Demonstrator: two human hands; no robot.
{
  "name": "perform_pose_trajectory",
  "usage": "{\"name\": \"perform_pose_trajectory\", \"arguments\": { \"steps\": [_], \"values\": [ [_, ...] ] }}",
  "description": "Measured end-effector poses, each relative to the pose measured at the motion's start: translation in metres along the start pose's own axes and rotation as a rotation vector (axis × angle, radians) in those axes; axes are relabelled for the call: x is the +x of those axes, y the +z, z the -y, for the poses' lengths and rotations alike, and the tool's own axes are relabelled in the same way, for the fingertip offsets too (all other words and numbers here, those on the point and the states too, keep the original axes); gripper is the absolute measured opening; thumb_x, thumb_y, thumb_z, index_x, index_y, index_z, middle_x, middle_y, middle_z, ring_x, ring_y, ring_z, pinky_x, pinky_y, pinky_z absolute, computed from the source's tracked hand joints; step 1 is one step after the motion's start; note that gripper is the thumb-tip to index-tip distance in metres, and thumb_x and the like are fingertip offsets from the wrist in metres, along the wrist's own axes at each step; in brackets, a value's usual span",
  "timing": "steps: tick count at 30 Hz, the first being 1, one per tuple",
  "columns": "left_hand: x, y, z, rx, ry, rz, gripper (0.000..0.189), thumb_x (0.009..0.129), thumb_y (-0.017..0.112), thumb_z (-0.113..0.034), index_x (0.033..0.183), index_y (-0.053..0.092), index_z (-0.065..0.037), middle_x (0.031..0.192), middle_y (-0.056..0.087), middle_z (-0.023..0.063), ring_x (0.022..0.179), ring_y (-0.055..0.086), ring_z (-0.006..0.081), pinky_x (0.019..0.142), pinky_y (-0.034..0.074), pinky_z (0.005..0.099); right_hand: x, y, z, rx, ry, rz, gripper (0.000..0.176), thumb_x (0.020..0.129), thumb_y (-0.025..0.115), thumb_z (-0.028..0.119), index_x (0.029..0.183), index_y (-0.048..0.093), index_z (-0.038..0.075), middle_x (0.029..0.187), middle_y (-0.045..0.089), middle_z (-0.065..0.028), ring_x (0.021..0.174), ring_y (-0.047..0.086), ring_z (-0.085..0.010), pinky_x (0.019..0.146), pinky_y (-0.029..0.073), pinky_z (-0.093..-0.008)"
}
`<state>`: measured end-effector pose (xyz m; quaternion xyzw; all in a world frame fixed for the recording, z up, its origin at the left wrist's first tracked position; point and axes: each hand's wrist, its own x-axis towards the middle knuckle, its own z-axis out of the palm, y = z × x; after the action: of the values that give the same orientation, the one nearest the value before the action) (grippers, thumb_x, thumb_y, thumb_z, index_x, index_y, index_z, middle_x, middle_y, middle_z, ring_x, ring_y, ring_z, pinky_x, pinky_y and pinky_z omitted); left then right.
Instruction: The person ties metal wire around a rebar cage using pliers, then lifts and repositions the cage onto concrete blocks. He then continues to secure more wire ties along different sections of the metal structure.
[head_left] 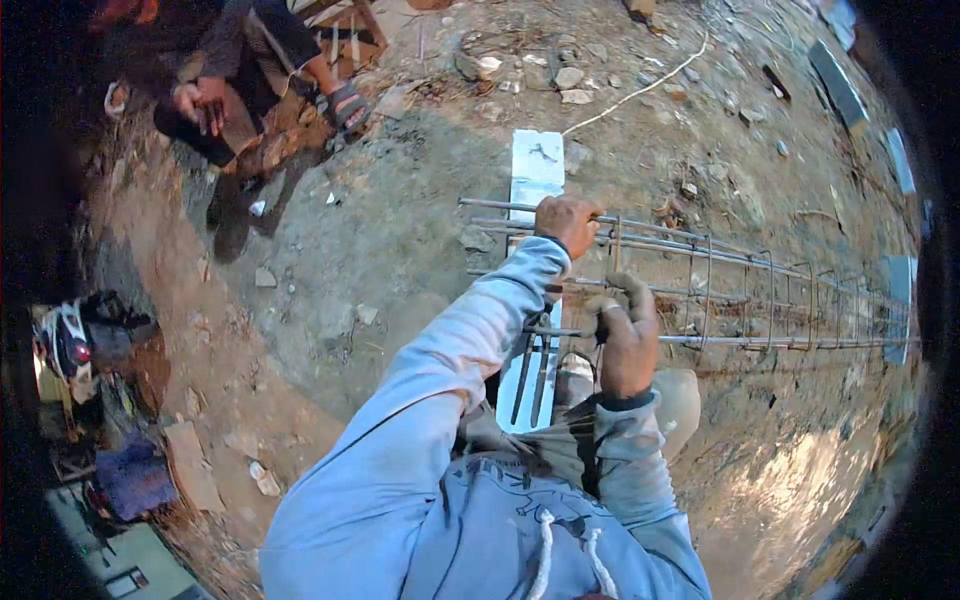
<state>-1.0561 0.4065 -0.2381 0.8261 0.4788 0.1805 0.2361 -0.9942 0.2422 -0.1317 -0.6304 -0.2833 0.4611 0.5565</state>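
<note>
A long reinforcing-bar cage [745, 292], made of straight steel bars joined by thin stirrups, stretches from in front of me to the right. My left hand [568, 224] is closed round the upper bar near the cage's left end. Lower down, my right hand [630, 345] has its fingers curled in beside a lower bar and a stirrup; what it pinches, if anything, is hidden. Black-handled pincers [532, 380] lie on a white block [538, 160] under the bar ends, just left of my right hand.
Another person's hand [203, 105] and sandalled foot [348, 105] are at the upper left. Stones [570, 78] are scattered over the dirt ground. A pale block [900, 275] stands under the cage's far end, and a grey block [838, 85] lies at the upper right.
</note>
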Motion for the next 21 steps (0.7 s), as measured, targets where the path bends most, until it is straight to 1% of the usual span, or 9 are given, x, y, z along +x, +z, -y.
{"name": "perform_pose_trajectory", "arguments": {
  "steps": [2, 4, 5, 7, 8, 10, 13, 14, 21],
  "values": [
    [-0.001, 0.005, 0.003, -0.039, 0.001, 0.013, 0.023, 0.07, 0.066, -0.028, 0.09, 0.067, -0.016, 0.088, 0.065, 0.0087, 0.083, 0.061, 0.0276, 0.073, 0.048, 0.0397, 0.018, -0.015, -0.029, -0.165, -0.017, -0.025, 0.029, 0.079, 0.049, 0.011, 0.106, 0.05, -0.001, 0.078, 0.058, -0.0102, 0.068, 0.054, -0.0164, 0.065, 0.045, -0.0278],
    [0.008, 0.001, 0.004, 0.014, -0.095, 0.156, 0.025, 0.068, 0.066, -0.029, 0.09, 0.067, -0.017, 0.089, 0.065, 0.0068, 0.084, 0.062, 0.026, 0.073, 0.048, 0.0389, 0.03, -0.021, -0.031, -0.336, -0.026, -0.103, 0.033, 0.077, 0.055, 0.019, 0.102, 0.051, -0.002, 0.085, 0.059, -0.0166, 0.078, 0.057, -0.0271, 0.074, 0.045, -0.0353],
    [0.013, 0.001, 0.006, 0.032, -0.102, 0.192, 0.026, 0.067, 0.066, -0.029, 0.09, 0.067, -0.018, 0.09, 0.065, 0.0063, 0.084, 0.062, 0.0256, 0.073, 0.049, 0.0386, 0.035, -0.02, -0.032, -0.345, -0.023, -0.137, 0.033, 0.077, 0.055, 0.019, 0.102, 0.051, -0.002, 0.085, 0.059, -0.0166, 0.078, 0.057, -0.0271, 0.074, 0.045, -0.0353],
    [0.016, -0.003, 0.005, 0.011, -0.111, 0.24, 0.026, 0.068, 0.064, -0.029, 0.091, 0.067, -0.018, 0.093, 0.065, 0.0062, 0.086, 0.062, 0.0254, 0.075, 0.049, 0.0379, 0.047, -0.015, -0.048, -0.716, -0.076, -0.335, 0.035, 0.076, 0.058, 0.021, 0.103, 0.052, 0.0, 0.088, 0.059, -0.02, 0.083, 0.059, -0.0337, 0.075, 0.046, -0.0395],
    [0.015, -0.001, 0.006, 0.022, -0.057, 0.183, 0.025, 0.068, 0.064, -0.028, 0.091, 0.067, -0.018, 0.093, 0.065, 0.0064, 0.088, 0.062, 0.0249, 0.075, 0.049, 0.0377, 0.053, -0.011, -0.057, -0.719, -0.074, -0.355, 0.035, 0.076, 0.058, 0.021, 0.103, 0.052, 0.0, 0.088, 0.059, -0.02, 0.083, 0.059, -0.0337, 0.075, 0.046, -0.0395],
    [0.015, -0.001, 0.007, 0.012, -0.049, 0.181, 0.024, 0.068, 0.064, -0.027, 0.09, 0.067, -0.018, 0.092, 0.066, 0.0069, 0.087, 0.062, 0.0246, 0.074, 0.049, 0.0377, 0.062, -0.002, -0.065, -1.081, -0.039, -0.351, 0.033, 0.076, 0.061, 0.023, 0.101, 0.053, 0.003, 0.09, 0.06, -0.0199, 0.087, 0.057, -0.0374, 0.075, 0.046, -0.0442],
    [0.012, 0.0, 0.004, -0.011, -0.091, 0.187, 0.023, 0.069, 0.065, -0.026, 0.09, 0.067, -0.017, 0.092, 0.066, 0.0077, 0.087, 0.062, 0.0248, 0.074, 0.049, 0.0379, 0.071, -0.006, -0.058, -1.104, 0.094, -0.257, 0.025, 0.075, 0.061, 0.02, 0.094, 0.054, 0.005, 0.091, 0.06, -0.0185, 0.087, 0.057, -0.0378, 0.073, 0.046, -0.0461],
    [0.011, 0.0, 0.003, -0.022, -0.126, 0.199, 0.022, 0.069, 0.065, -0.026, 0.09, 0.067, -0.018, 0.091, 0.066, 0.008, 0.087, 0.062, 0.0253, 0.074, 0.049, 0.038, 0.071, -0.009, -0.071, -1.11, -0.048, -0.294, 0.019, 0.075, 0.059, 0.017, 0.089, 0.055, 0.005, 0.09, 0.06, -0.0183, 0.084, 0.058, -0.0379, 0.071, 0.046, -0.0468],
    [0.005, -0.002, -0.001, 0.031, -0.111, 0.159, 0.024, 0.072, 0.066, -0.029, 0.095, 0.067, -0.021, 0.093, 0.065, 0.0097, 0.086, 0.062, 0.0282, 0.075, 0.049, 0.0396, 0.077, -0.009, -0.064, -1.163, 0.025, -0.254, 0.021, 0.07, 0.059, 0.013, 0.089, 0.059, 0.005, 0.087, 0.061, -0.0197, 0.083, 0.059, -0.0377, 0.071, 0.047, -0.0458]
  ]
}}
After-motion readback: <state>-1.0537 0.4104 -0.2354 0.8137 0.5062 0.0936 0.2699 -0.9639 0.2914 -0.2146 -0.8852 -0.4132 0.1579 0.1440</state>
